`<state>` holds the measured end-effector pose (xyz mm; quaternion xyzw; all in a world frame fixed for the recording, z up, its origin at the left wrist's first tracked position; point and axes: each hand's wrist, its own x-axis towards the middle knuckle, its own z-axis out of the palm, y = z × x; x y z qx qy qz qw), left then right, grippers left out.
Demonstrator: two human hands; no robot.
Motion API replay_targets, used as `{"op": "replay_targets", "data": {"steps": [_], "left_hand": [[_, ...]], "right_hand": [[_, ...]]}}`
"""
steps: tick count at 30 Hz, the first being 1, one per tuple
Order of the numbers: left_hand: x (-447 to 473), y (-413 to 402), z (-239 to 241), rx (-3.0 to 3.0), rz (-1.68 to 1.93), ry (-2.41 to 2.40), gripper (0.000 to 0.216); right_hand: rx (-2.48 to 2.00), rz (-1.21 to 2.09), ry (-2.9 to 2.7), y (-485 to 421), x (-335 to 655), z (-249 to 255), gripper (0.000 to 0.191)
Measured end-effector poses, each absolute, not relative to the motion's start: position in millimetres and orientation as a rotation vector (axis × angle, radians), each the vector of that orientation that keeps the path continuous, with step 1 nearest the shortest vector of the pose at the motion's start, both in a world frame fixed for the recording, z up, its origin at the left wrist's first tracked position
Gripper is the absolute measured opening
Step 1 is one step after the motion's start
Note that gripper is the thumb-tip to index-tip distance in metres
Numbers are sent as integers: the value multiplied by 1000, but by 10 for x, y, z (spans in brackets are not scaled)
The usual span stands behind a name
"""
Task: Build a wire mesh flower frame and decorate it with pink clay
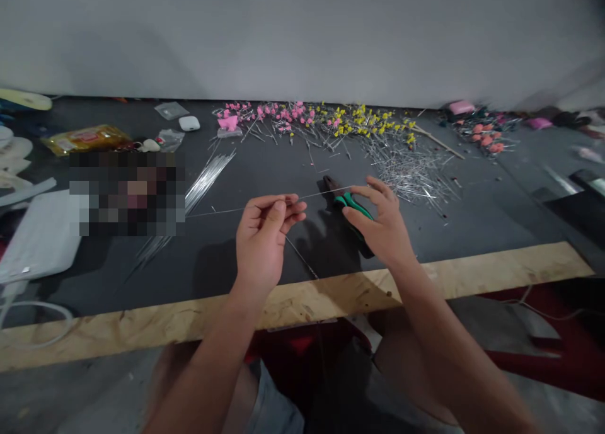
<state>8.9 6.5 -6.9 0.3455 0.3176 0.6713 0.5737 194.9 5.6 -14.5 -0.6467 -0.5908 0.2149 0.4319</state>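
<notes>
My left hand (265,235) is closed in a pinch on a thin metal wire (217,212), its thumb pressed against the fingers. The wire stretches out on both sides of the hand, above the dark tabletop. A second strand (302,258), twisted toward its lower end, slants from beneath this hand to the table's front edge. My right hand (380,220) is over green-and-black pliers (347,201), thumb and index finger apart. The wire's right part meets its index fingertip; whether it passes behind the fingers is hidden. The pliers lie with their jaws toward the back.
Wires tipped with pink (288,114) and yellow beads (363,120) line the back. Loose wires are heaped (411,172) at right, and a straight bundle (208,179) lies left. A white box-shaped device (45,232) with a cable is far left. Bare wood (189,324) edges the front.
</notes>
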Motion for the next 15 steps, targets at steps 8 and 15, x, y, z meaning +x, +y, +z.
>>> {"op": "replay_targets", "data": {"steps": [8,15], "left_hand": [[109,14,-38,765,1375,694,3],[65,-23,-11,723,1046,600,2]], "right_hand": [[-930,1493,-895,-104,1651,1,13],[-902,1795,-890,-41,1669,4,20]]}}
